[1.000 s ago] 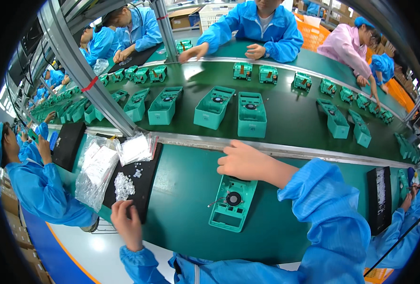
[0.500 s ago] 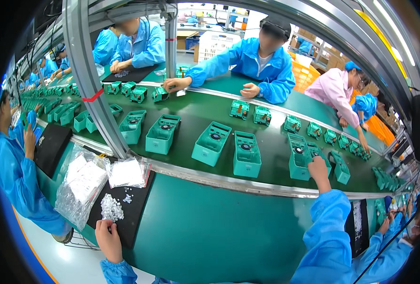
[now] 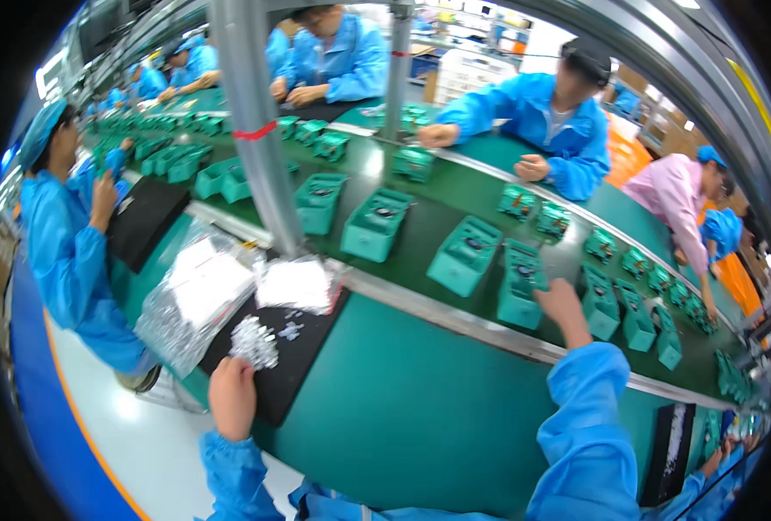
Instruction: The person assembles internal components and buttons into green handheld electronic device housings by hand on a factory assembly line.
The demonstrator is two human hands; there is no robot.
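On the green worktop, my left hand [image 3: 233, 395] is at the near edge of a pile of small clear plastic pieces [image 3: 254, 342], on a black mat [image 3: 292, 382]. Its fingertips are pinched together; anything between them is too small to make out. My right hand [image 3: 564, 308] reaches over the conveyor to the right rim of an open green plastic housing [image 3: 517, 306] with a round dark part inside. Its fingers are curled in and slightly blurred, so what they hold is hidden. More open housings [image 3: 464, 260] stand in a row on both sides.
Bags of white pieces [image 3: 196, 286] lie by the mat's left edge. A metal post [image 3: 260, 165] rises at the conveyor's near rail. Green units [image 3: 516, 201] line the belt's far side, where a co-worker's hand [image 3: 438, 135] reaches in. Another person [image 3: 73, 234] works at the left.
My right hand has moved left along the row to another housing. My left hand stays by the clear pieces. The whole view has swung left.
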